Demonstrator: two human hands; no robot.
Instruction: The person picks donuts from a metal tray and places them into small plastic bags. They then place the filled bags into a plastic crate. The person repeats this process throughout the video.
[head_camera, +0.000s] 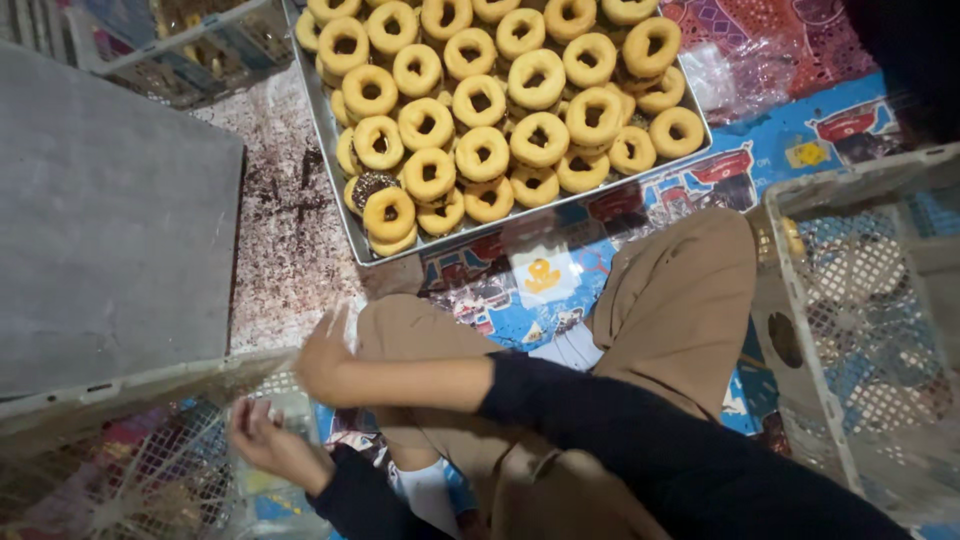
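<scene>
both hands are seen low on the left of the head view, down by a white mesh crate (130, 450) that lies beside the seated person's knee. the right hand (322, 362), reaching across the body in a black sleeve, is held over the crate's rim with its fingers loosely spread, the grip apart and closed on nothing. the left hand (268, 445) is caught lower, at the crate's near side, palm up and fingers slightly curled; it is blurred, and whether anything is pinched in that grip cannot be told, though it looks open. judged from this, the crate is being steadied or shifted, and a firm hold on its rim by both hands would be called for before it could be moved cleanly. the crate itself is seen as pale plastic lattice, tipped at a slant, with coloured shapes showing dimly through the holes; what lies within cannot be made out. beyond the knees, well apart from the hands, a metal tray (330, 150) is set on the floor, heaped with golden ring doughnuts (480, 100), one dark-topped doughnut (367, 186) tucked at its near left corner. a grey slab (100, 220) is seen left of the tray, a second white crate (860, 300) at the right, and a bright patterned mat (700, 180) spread beneath, dusted with dark crumbs by the tray.
</scene>
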